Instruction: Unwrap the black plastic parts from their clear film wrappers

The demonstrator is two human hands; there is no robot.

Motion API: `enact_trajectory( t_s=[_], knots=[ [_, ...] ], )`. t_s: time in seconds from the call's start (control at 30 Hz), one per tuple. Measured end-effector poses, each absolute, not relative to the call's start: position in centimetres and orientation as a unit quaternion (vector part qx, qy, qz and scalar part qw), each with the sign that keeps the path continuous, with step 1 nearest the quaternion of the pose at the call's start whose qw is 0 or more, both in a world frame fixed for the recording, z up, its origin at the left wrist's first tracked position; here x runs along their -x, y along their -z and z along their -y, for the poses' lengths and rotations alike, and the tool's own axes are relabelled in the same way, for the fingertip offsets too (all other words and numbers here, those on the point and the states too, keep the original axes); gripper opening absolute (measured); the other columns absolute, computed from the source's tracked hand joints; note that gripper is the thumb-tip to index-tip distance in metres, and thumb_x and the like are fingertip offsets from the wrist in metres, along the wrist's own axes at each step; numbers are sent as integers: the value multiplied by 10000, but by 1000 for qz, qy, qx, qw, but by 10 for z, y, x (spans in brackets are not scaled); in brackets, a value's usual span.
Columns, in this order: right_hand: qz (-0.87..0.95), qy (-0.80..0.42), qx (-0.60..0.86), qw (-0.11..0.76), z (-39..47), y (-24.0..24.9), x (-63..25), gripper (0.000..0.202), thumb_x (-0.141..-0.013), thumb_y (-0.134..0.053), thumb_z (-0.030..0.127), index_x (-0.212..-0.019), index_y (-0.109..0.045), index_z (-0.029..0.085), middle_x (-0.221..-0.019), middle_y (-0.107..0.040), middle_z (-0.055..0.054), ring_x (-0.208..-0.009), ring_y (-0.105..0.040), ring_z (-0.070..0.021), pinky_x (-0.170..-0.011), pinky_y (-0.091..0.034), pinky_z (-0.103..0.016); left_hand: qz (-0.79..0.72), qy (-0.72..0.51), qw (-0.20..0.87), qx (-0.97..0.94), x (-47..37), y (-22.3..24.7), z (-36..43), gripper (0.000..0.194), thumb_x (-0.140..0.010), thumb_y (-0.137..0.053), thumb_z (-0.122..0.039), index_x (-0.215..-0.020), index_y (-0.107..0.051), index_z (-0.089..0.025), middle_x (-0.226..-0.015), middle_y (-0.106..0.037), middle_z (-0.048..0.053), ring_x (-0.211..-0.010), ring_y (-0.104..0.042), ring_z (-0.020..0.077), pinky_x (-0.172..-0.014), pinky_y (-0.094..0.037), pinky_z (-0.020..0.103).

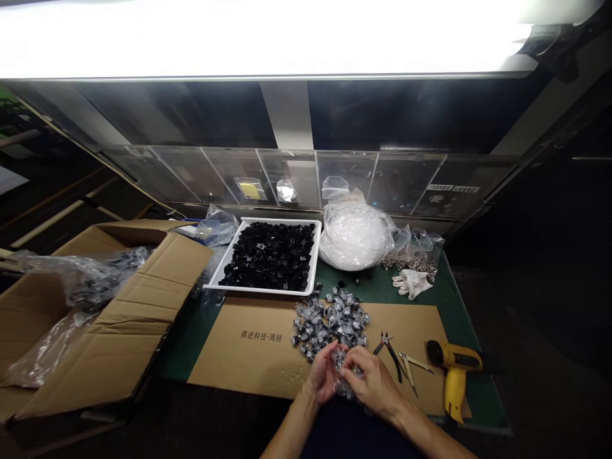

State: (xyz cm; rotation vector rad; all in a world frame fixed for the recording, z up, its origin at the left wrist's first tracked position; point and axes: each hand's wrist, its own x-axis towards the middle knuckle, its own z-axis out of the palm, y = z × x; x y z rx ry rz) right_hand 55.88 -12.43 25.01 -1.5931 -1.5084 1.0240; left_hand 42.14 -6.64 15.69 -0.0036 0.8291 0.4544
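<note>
My left hand (324,375) is cupped with its fingers curled round a small clear-plastic-wrapped part (338,357). Close against it, my right hand (370,380) has thumb and forefinger pinched together at the plastic; what lies between those fingertips is too small to make out. More clear plastic shows below the hands, near the board's front edge. Just beyond them spreads a pile of small black parts in clear wrapping (345,317), on a brown cardboard sheet (258,366). Black-handled cutting pliers (394,358) and pale-handled tweezers or snips (408,370) lie right of my right hand.
A white tray (261,292) of black parts stands behind the cardboard, beside a bulging plastic bag (356,239). Farther right are bagged metal pieces (421,258), a white glove (412,283) and a yellow heat gun (456,376). An open carton (129,319) stands left.
</note>
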Motion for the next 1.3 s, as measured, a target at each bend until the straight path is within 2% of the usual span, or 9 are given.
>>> enact_trajectory(
  t_s=[0.1, 0.23, 0.47, 0.73, 0.97, 1.1, 1.17, 1.27, 1.3],
  knots=[
    [574, -411, 616, 349, 122, -249, -558, 120, -845, -548, 218, -788, -653, 213, -810, -679, -14, -776, -626, -163, -739, -461, -247, -410, -224, 884, -10, -422, -158, 65, 253, -834, -606, -403, -829, -623, -151, -702, -666, 34, -657, -640, 175, -678, -504, 291],
    [558, -411, 632, 347, 119, -244, -557, 145, -848, -538, 240, -803, -673, 216, -760, -698, -12, -692, -632, -160, -664, -462, -238, -400, -218, 890, 4, -422, -158, 65, 267, -835, -599, -416, -822, -622, -151, -693, -669, 46, -650, -646, 182, -664, -507, 287],
    [560, -409, 628, 353, 117, -241, -555, 151, -854, -532, 237, -799, -671, 216, -786, -698, -14, -722, -635, -164, -679, -457, -235, -386, -229, 893, 33, -420, -154, 66, 271, -849, -592, -409, -803, -624, -143, -668, -666, 45, -633, -641, 179, -653, -507, 283],
    [567, -405, 619, 361, 118, -243, -552, 130, -854, -525, 211, -854, -654, 216, -818, -699, -5, -745, -634, -151, -684, -448, -218, -380, -228, 896, 14, -421, -146, 65, 232, -833, -619, -395, -824, -613, -163, -699, -678, 43, -730, -678, 220, -718, -520, 319],
    [510, -380, 680, 364, 114, -226, -569, 174, -892, -510, 317, -869, -652, 220, -777, -693, -2, -705, -636, -157, -682, -460, -229, -364, -218, 906, 5, -418, -151, 70, 207, -858, -615, -341, -891, -620, -137, -846, -707, 70, -778, -677, 195, -765, -522, 310],
    [469, -391, 700, 369, 117, -219, -583, 261, -916, -472, 399, -1000, -652, 229, -864, -709, -20, -785, -652, -179, -724, -471, -251, -353, -235, 905, -22, -412, -154, 72, 209, -862, -617, -321, -972, -606, -143, -932, -701, 73, -832, -671, 191, -782, -514, 304],
    [464, -405, 702, 358, 120, -217, -586, 313, -886, -519, 446, -1083, -627, 228, -893, -706, -23, -834, -652, -195, -761, -475, -268, -358, -241, 901, -32, -410, -155, 73, 220, -854, -626, -304, -1005, -601, -145, -940, -695, 73, -848, -669, 188, -780, -511, 291],
    [508, -415, 681, 326, 126, -216, -584, 560, -708, -726, 456, -1201, -577, 238, -972, -692, -22, -894, -639, -220, -808, -472, -286, -368, -246, 895, -46, -409, -155, 75, 221, -838, -643, -256, -1030, -597, -156, -934, -688, 60, -809, -662, 163, -723, -505, 252],
    [528, -412, 671, 316, 127, -215, -583, 564, -675, -751, 435, -1182, -593, 244, -986, -690, -21, -895, -635, -221, -803, -469, -284, -372, -248, 893, -49, -409, -154, 76, 218, -832, -649, -244, -1025, -598, -156, -925, -685, 56, -792, -658, 155, -703, -501, 240]
  ],
)
